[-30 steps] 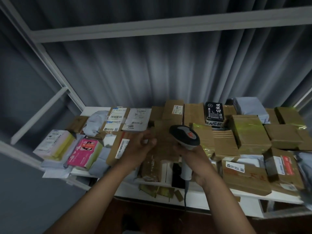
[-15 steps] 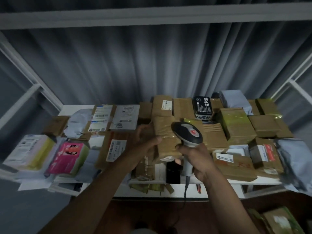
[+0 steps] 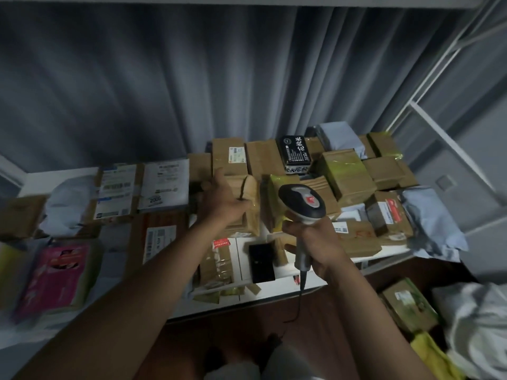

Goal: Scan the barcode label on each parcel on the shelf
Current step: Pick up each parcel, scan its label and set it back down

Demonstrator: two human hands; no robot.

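Leftmost, at nine o'clock, a pink parcel (image 3: 53, 272) lies at the edge of the white shelf (image 3: 285, 278), and white-labelled flat parcels (image 3: 116, 192) sit toward ten o'clock. Near centre, the left hand (image 3: 223, 200) grips a brown taped box (image 3: 245, 205), fingers curled round it and tipping it up on edge. Just right of it, at three o'clock from the box, the right hand (image 3: 315, 246) is wrapped round the handle of a corded barcode scanner (image 3: 301, 205), whose head sits close beside the box. More cardboard boxes (image 3: 344, 175) crowd toward one o'clock. Judging by this, the step in hand is presenting this box's label; I cannot see the label, so next the box likely needs turning until the barcode faces the scanner
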